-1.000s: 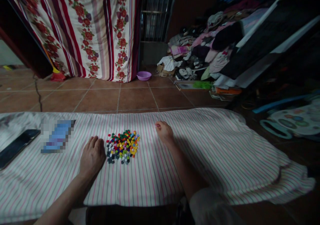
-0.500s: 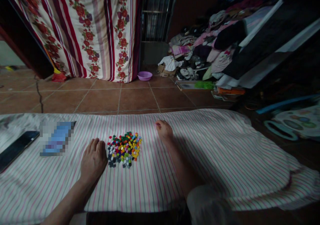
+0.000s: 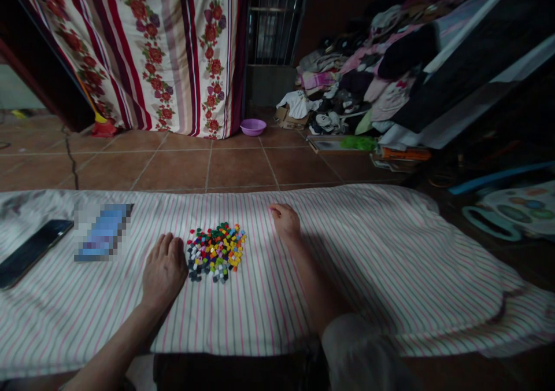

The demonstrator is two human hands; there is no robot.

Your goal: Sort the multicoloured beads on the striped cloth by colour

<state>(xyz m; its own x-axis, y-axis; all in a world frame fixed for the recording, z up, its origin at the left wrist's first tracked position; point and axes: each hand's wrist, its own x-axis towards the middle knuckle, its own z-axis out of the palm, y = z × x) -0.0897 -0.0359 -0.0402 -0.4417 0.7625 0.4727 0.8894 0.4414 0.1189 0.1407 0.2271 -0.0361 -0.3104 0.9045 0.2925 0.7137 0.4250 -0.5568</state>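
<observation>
A heap of small coloured bricks lies spread on the striped cloth, in red, green, yellow, orange, white, grey and black. Just left of the heap, my left hand rests palm down on the cloth, its fingers stretched forward and nothing visible in it. To the heap's right and a little farther off, my right hand is closed on its side, with thumb and fingers curled together. Whatever may be between those fingers is too small or hidden to make out.
A dark phone and a blurred blue-screened device lie on the cloth at left. Beyond, on the tiled floor, are a purple basin, a red broom by a flowered curtain, and a clothes pile.
The whole view has shifted slightly, with the cloth and bricks sitting a bit higher in the picture. Both hands keep almost the same place and pose beside the bricks.
</observation>
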